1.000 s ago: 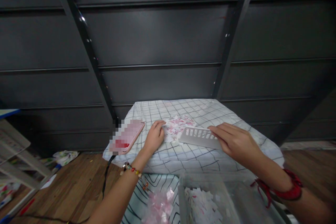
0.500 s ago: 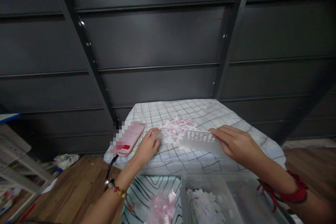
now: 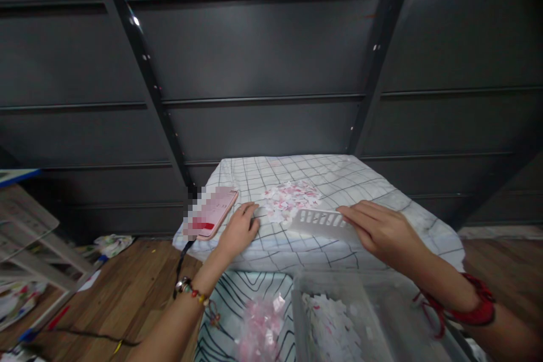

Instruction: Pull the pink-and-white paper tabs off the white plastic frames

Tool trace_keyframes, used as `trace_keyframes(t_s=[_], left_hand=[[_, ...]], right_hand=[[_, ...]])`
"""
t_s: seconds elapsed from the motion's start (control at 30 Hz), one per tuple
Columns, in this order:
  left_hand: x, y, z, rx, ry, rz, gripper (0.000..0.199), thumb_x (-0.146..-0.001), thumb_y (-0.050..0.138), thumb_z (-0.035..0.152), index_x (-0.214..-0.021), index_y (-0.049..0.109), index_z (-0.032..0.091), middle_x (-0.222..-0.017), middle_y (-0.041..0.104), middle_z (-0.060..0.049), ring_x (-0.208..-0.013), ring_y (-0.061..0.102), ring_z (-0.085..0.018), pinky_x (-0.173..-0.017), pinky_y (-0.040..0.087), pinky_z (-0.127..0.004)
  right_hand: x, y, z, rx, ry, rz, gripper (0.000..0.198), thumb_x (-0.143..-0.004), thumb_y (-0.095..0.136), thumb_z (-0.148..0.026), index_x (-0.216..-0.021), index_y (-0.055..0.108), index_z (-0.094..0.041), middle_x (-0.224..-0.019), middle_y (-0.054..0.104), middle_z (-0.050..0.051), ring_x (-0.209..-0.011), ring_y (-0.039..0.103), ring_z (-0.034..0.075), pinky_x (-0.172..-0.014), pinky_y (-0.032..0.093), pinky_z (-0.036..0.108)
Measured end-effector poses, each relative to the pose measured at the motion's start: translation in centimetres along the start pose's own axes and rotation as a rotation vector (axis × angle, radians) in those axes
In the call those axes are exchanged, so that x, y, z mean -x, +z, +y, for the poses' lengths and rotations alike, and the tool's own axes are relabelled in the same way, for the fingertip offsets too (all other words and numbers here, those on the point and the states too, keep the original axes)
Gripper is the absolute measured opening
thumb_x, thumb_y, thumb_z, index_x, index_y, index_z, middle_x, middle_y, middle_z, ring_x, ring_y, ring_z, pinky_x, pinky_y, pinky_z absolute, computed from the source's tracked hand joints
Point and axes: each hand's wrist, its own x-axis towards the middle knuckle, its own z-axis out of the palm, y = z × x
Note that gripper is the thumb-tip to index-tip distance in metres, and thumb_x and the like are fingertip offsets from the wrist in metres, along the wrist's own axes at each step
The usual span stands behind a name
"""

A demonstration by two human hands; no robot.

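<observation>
A loose pile of small white and pink paper pieces (image 3: 292,198) lies on the white grid-patterned cloth (image 3: 339,178). My right hand (image 3: 377,226) grips a white plastic strip with a row of slots (image 3: 318,223), its near end at the front right of the pile. Fingers of my left hand (image 3: 241,229) rest stretched out on the cloth, left of the pile, holding nothing. Beside that hand lies a pink phone (image 3: 220,212) with a cable at its lower end.
In front stands a clear divided plastic box (image 3: 373,294) with white paper pieces (image 3: 333,328) in its left compartment. Left of it, clear bags with pink contents (image 3: 261,328) lie on a patterned cloth (image 3: 224,294). A dark panelled wall (image 3: 254,51) rises behind; a white rack (image 3: 38,243) stands left.
The camera view has shifted slightly, so the wall and table sit a little higher. Both hands hold nearly the same places, with the slotted strip still in my right hand.
</observation>
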Motion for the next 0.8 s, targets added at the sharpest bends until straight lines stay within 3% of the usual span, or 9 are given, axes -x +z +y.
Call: trace_keyframes(t_s=[0.3, 0.43, 0.63, 0.8], left_hand=[[-0.1, 0.0, 0.0, 0.001, -0.001, -0.003, 0.034, -0.079, 0.044, 0.015, -0.112, 0.052, 0.014, -0.114, 0.053, -0.012, -0.107, 0.051, -0.022, -0.096, 0.04, -0.04], [0.0, 0.0, 0.0, -0.005, 0.005, 0.011, 0.034, -0.078, 0.045, 0.014, -0.112, 0.052, 0.016, -0.112, 0.054, -0.01, -0.106, 0.051, -0.022, -0.096, 0.041, -0.039], [0.0, 0.1, -0.1, 0.003, 0.006, 0.001, 0.034, -0.078, 0.045, 0.015, -0.111, 0.053, 0.016, -0.114, 0.054, -0.011, -0.107, 0.051, -0.023, -0.096, 0.041, -0.04], [0.0, 0.2, -0.2, -0.014, 0.001, -0.007, 0.033, -0.08, 0.044, 0.016, -0.111, 0.053, 0.016, -0.114, 0.053, -0.011, -0.107, 0.05, -0.023, -0.096, 0.041, -0.04]], right_hand=[[-1.1, -2.2, -2.2, -0.064, -0.014, -0.064, 0.025, -0.082, 0.036, -0.01, -0.081, 0.06, -0.017, -0.066, 0.061, 0.002, -0.059, 0.053, 0.011, -0.055, 0.042, 0.023], [-1.2, -1.0, -0.7, 0.006, -0.006, 0.041, 0.024, -0.082, 0.038, -0.009, -0.087, 0.061, -0.014, -0.071, 0.063, 0.004, -0.064, 0.054, 0.012, -0.061, 0.044, 0.024], [-1.6, 1.1, 0.2, 0.086, -0.011, 0.001, 0.028, -0.077, 0.039, -0.006, -0.09, 0.062, -0.014, -0.071, 0.063, 0.004, -0.067, 0.055, 0.013, -0.06, 0.044, 0.025], [-1.9, 1.4, -0.2, 0.062, -0.037, 0.013, 0.028, -0.077, 0.039, -0.005, -0.09, 0.063, -0.012, -0.069, 0.062, 0.004, -0.065, 0.054, 0.013, -0.059, 0.043, 0.025]])
